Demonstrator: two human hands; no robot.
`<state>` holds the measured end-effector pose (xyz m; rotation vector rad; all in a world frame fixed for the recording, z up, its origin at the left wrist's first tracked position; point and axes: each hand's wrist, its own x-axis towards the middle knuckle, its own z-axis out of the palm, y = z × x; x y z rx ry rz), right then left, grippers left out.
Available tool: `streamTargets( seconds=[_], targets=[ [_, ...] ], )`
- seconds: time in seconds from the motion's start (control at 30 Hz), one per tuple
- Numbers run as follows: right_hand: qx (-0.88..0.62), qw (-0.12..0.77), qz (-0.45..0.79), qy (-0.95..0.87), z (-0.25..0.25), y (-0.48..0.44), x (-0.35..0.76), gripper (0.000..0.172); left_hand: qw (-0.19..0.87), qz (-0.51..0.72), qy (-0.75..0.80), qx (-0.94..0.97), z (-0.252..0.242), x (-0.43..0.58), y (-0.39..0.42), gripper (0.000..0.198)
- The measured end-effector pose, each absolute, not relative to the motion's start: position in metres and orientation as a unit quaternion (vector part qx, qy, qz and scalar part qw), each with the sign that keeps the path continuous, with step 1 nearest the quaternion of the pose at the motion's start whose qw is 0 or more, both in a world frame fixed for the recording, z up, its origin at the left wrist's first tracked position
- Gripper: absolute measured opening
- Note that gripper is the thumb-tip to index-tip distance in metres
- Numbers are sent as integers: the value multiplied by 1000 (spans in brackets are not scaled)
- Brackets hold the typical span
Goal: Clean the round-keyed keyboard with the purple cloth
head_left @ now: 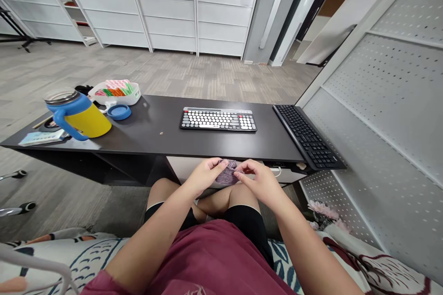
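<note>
Above my lap, just off the desk's front edge, my left hand (207, 173) pinches the left side of a small purple bundle (227, 176) with pale wavy streaks. It looks like yarn or soft cloth; I cannot tell which. My right hand (254, 175) is closed at its right side, thumb and finger meeting at the bundle's edge. Whether a loose strand runs between those fingertips is too small to make out. Beyond the hands, a grey and white keyboard (218, 120) with round keys lies on the dark desk (152, 136).
A black keyboard (308, 136) lies angled at the desk's right end, beside a perforated white panel (387, 87). To the left stand a yellow and blue mug (86, 117), a blue lid (118, 111) and a white basket (133, 96) of colourful packets. Patterned fabric covers my seat.
</note>
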<state>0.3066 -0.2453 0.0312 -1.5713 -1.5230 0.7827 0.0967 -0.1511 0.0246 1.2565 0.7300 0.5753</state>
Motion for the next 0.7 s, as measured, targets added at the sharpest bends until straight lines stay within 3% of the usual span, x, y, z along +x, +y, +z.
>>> streamTargets(
  seconds=[0.27,0.7],
  targets=[
    [-602,387,277,-641,35,-247,300,10,700,203,336,596,19,95,-145,27],
    [-599,463,433,-489,12,-244,299,34,704,153,264,641,24,85,-142,25]
  ],
)
